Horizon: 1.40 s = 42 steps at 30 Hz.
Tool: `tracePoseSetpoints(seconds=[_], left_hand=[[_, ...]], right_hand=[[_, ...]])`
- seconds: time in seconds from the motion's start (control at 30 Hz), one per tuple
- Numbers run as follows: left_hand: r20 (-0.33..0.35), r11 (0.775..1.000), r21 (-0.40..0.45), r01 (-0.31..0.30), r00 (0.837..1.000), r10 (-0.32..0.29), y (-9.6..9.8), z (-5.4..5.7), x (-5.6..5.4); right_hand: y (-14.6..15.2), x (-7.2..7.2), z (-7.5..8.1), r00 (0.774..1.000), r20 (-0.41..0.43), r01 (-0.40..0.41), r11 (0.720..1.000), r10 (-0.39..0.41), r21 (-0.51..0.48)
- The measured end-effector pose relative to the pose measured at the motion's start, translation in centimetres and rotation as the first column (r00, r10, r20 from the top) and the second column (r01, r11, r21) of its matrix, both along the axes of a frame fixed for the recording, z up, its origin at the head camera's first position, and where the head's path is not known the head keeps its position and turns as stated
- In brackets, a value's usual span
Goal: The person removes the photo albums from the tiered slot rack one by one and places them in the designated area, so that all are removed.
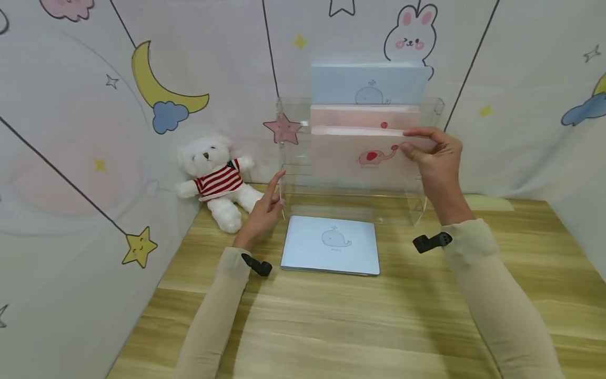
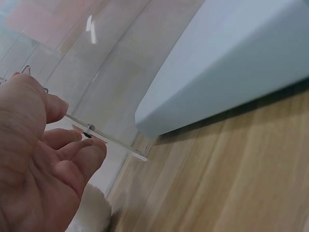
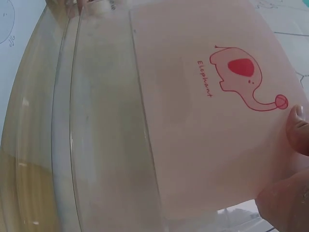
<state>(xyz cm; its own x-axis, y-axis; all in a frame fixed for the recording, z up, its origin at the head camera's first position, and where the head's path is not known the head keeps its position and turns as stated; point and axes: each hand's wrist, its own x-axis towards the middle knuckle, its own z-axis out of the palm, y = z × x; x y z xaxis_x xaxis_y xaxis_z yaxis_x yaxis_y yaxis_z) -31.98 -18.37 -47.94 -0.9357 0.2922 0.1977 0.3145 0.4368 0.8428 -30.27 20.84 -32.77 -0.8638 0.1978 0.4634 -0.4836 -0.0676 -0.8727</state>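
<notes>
My right hand pinches the right edge of a pink elephant notebook, thumb on its cover in the right wrist view. The notebook stands upright in the front tier of a clear acrylic rack. Behind it, higher up, are another pink notebook and a pale blue whale notebook. At the rack's left side, my left hand grips the edge of the side panel, its thumb and fingers on either side in the left wrist view. A second pale blue whale notebook lies flat before the rack.
A white teddy bear in a red-striped shirt sits left of the rack, near my left hand. The wood-grain table runs back to a printed cloth backdrop. A pale green object lies behind my right wrist.
</notes>
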Motion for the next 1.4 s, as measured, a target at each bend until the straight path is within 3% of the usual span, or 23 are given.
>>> tracePoseSetpoints(seconds=[0.17, 0.37, 0.6, 0.93, 1.07, 1.23, 1.4], left_hand=[[-0.035, 0.999, -0.020, -0.026, 0.999, 0.025, -0.5, 0.6, 0.0], [-0.047, 1.000, -0.021, -0.012, 0.999, 0.011, -1.1, 1.0, 0.0], [-0.055, 1.000, -0.027, 0.016, 0.998, -0.017, -0.8, 0.2, 0.4], [-0.091, 0.997, 0.071, -0.020, 0.995, 0.027, 0.3, -0.7, 0.6], [-0.103, 0.993, 0.105, -0.050, 0.993, 0.061, 1.2, 0.4, 1.3], [-0.122, 0.994, 0.077, -0.079, 0.989, 0.088, 1.5, 2.4, 2.5], [-0.090, 0.996, 0.049, -0.079, 0.993, 0.083, 1.3, 2.3, 2.5]], right_hand=[[0.4, 0.8, 0.2, 1.000, -0.005, -0.024, 0.999, 0.024, -0.037], [1.0, 1.9, -0.1, 0.999, -0.031, 0.005, 0.997, -0.008, -0.082], [2.7, 3.5, -1.4, 0.996, 0.040, 0.089, 0.986, -0.085, -0.139], [5.7, 5.1, -2.4, 0.972, 0.174, 0.182, 0.971, -0.155, -0.155], [7.1, 5.5, -2.8, 0.966, 0.211, 0.186, 0.968, -0.149, -0.168], [8.2, 5.8, -3.6, 0.968, 0.237, 0.129, 0.973, -0.081, -0.193], [9.0, 6.3, -4.6, 0.949, 0.310, 0.107, 0.987, -0.064, -0.123]])
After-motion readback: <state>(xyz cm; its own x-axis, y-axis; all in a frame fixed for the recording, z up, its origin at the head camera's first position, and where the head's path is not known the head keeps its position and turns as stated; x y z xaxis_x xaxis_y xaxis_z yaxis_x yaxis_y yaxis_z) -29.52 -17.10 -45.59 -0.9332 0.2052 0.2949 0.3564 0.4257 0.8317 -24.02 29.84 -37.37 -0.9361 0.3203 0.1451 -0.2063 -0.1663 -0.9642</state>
